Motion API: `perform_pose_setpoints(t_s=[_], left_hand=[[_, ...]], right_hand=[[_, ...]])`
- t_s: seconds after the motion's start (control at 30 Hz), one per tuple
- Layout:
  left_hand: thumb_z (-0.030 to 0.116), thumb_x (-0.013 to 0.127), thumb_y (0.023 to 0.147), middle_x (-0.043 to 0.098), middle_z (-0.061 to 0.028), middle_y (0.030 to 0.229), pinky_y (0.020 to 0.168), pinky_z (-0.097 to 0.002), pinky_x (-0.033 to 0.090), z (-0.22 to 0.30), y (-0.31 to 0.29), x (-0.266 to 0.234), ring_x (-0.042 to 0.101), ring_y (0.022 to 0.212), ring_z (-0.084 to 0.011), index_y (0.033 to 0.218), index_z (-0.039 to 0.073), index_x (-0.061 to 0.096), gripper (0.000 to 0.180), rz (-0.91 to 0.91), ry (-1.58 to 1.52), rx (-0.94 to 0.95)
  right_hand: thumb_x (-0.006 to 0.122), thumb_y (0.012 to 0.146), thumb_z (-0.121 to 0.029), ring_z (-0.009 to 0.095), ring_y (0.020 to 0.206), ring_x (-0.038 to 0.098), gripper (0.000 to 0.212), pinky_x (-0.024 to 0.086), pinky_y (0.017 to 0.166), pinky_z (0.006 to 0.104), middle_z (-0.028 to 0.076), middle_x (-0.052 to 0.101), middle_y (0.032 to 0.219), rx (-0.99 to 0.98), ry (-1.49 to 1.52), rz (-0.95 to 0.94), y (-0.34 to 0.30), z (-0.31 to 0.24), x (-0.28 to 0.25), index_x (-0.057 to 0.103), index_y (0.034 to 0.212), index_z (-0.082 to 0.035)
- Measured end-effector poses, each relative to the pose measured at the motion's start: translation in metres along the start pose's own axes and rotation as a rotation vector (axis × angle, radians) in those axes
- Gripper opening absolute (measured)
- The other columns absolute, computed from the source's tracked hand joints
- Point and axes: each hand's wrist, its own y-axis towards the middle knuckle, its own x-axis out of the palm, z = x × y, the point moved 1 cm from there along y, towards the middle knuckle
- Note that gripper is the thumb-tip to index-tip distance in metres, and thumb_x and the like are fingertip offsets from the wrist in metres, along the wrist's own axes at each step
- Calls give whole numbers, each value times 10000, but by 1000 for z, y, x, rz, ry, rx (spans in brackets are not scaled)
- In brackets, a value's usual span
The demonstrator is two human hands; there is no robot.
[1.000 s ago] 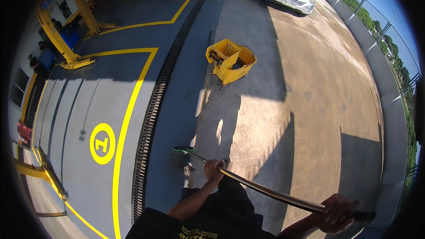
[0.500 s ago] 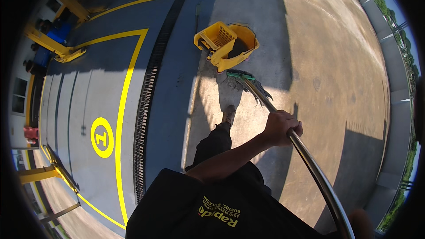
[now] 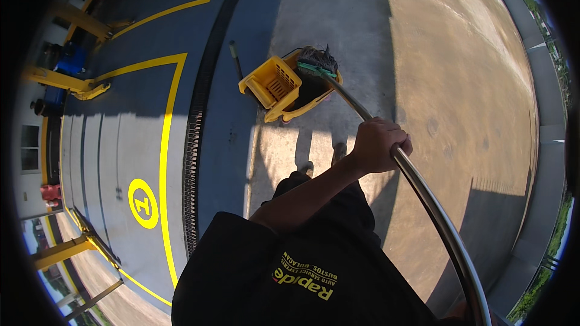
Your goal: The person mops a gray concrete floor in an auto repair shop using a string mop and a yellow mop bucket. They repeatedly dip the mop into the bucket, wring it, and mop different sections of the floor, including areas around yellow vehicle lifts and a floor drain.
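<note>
My left hand (image 3: 379,143) is wrapped round the metal handle of a mop (image 3: 430,205), across the front of my body. The handle slants away from the lower right to a green mop clamp (image 3: 316,70). Its grey, stringy mop head (image 3: 319,58) is over the open end of a yellow mop bucket (image 3: 316,105), with the clamp by the rim. A yellow slotted wringer (image 3: 275,83) sits on the bucket's left side. Only a dim sliver of my right hand (image 3: 460,311) shows beside the handle at the lower edge; its fingers are hidden.
The wringer's lever (image 3: 235,59) sticks up at the bucket's left. Left of it runs a black floor grate (image 3: 192,163), then a blue-grey bay with yellow lines and yellow lift arms (image 3: 72,83). A low grey wall (image 3: 550,163) borders the concrete at right.
The mop head has gone from the floor in front of the bucket up to the bucket's open end. I have stepped closer; both feet now show near it. My left hand keeps its grip.
</note>
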Motion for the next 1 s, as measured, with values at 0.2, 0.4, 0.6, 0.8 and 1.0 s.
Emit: perform_pose_setpoints(t_s=[0.2, 0.4, 0.6, 0.8, 1.0], left_hand=[[248, 818, 878, 608, -51, 715, 696, -417, 507, -71, 30, 36, 625, 751, -263, 696, 75, 594, 336, -27, 235, -196], [307, 825, 896, 600, -85, 895, 743, -419, 529, -43, 75, 26, 630, 834, -266, 988, 82, 599, 332, 144, 77, -216], [227, 880, 848, 574, -43, 689, 500, -366, 471, -74, 62, 3, 611, 586, -237, 808, 98, 546, 361, 306, 152, -139], [163, 799, 898, 520, -68, 599, 469, -415, 456, -94, 21, -48, 584, 516, -282, 732, 94, 539, 316, 295, 54, 16], [65, 748, 849, 538, -78, 641, 542, -435, 468, -98, -1, -85, 613, 583, -316, 765, 77, 557, 209, 364, -10, -96]], right_hand=[[536, 1065, -372, 114, 483, 514, 315, 473, 507, 268, 3, 511, 616, -32, 56, -10, 63, 89, -46, 576, 970, -74], [571, 1048, -358, 86, 518, 519, 300, 473, 556, 266, -4, 524, 645, -9, 151, 35, 57, 200, -27, 581, 992, -64], [712, 1002, -327, 144, 525, 554, 303, 504, 489, 317, 31, 584, 755, 217, 203, -280, 1, 265, 38, 510, 1073, -113], [851, 846, -272, 137, 463, 570, 336, 485, 430, 277, 27, 615, 646, 284, 597, -775, -1, 271, 96, 570, 801, -93], [698, 987, -255, 190, 468, 536, 288, 443, 448, 304, 52, 549, 591, 383, 241, -510, -28, 229, 148, 545, 806, -91]])
